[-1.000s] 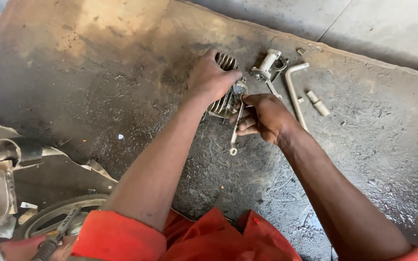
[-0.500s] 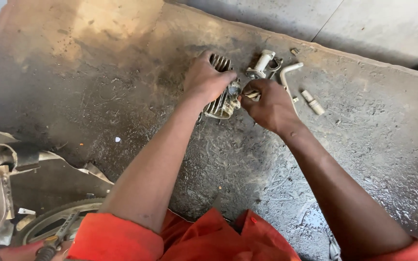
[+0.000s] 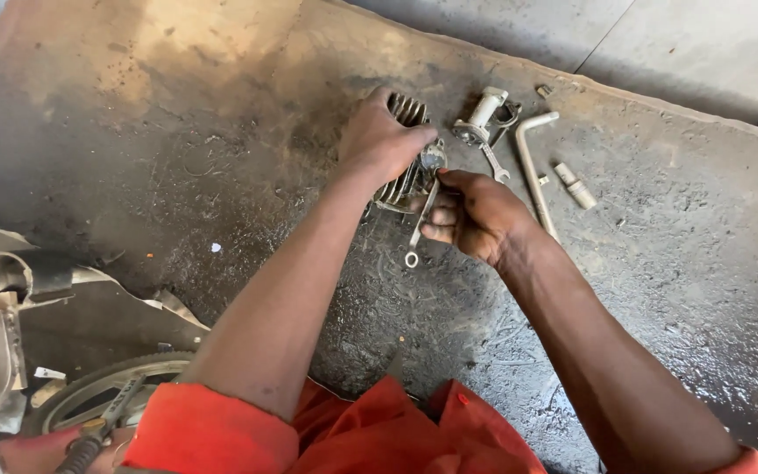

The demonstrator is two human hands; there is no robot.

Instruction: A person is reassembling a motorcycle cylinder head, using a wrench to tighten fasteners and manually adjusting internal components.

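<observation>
Spanner [image 3: 420, 219]: right hand [image 3: 475, 215] grips it, long axis up-and-away into finned cylinder head [image 3: 401, 175]
Left hand [image 3: 381, 140]: clamped over head, nearer

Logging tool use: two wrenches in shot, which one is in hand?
The wrench gripped by the right hand, ring end hanging down. The other wrench lies untouched on the ground.
</observation>
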